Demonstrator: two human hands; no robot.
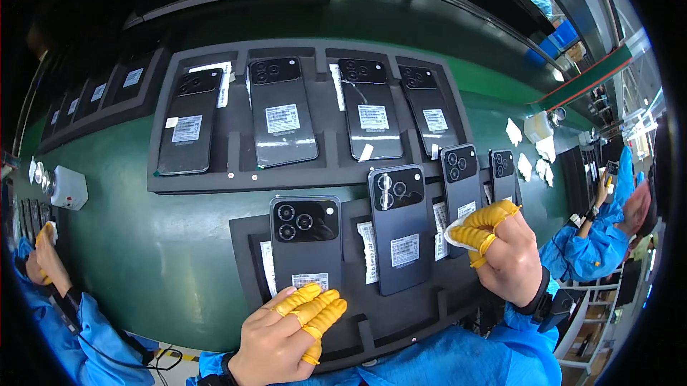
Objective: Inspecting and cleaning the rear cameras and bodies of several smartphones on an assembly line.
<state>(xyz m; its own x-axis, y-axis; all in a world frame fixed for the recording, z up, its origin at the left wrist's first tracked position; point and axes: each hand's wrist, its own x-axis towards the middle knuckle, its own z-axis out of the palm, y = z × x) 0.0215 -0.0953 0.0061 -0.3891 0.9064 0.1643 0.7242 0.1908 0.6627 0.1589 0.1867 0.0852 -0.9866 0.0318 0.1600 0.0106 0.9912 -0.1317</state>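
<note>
My left hand point(286, 332), with yellow finger covers, rests its stretched fingers over the lower end of a dark smartphone point(306, 243). The phone's camera block faces up, and its lower edge is hidden by the hand. My right hand point(504, 253), also in yellow finger covers, pinches a white wipe point(465, 236) against the lower part of another phone point(460, 171). Between the two hands lies a blue-black phone point(401, 228) with a white label. A fourth phone point(503, 171) sits partly behind my right hand. These phones lie in a near black foam tray point(429, 314).
Beyond is a second foam tray point(275, 178) with several labelled phones. Another tray point(107, 125) stands far left. A white bottle point(69, 187) is on the green bench at left; another bottle point(538, 128) and crumpled white wipes point(545, 148) are at right. Co-workers in blue sit both sides.
</note>
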